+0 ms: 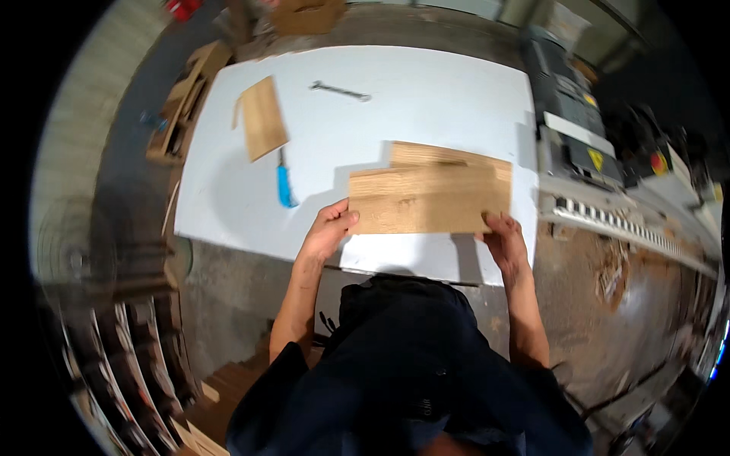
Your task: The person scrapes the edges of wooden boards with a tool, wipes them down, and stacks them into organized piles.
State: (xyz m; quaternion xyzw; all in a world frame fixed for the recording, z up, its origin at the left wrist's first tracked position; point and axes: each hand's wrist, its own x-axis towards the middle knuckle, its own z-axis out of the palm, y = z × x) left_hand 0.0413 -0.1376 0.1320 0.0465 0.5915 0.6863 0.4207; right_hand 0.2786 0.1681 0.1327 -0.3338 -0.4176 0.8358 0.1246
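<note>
A rectangular light-brown wooden board (426, 201) is held level over the white table (334, 129) near its front edge. My left hand (331, 228) grips the board's lower left corner, thumb on top. At the lower right corner my right hand (503, 234) pinches it the same way. Behind the held board a second wooden board (426, 155) shows only in part, the rest hidden. Farther left on the table lies another wooden board (262, 120), and by its lower corner is a tool with a blue handle (284, 186). A metal wrench (340, 92) lies near the back.
A grey machine (566, 99) with a yellow warning sign and a striped rail (623, 228) stands beyond the table's right edge. A wooden crate (190, 102) sits at the left. Shelves with many slots (125, 365) fill the lower left. A cardboard box (304, 15) is behind the table.
</note>
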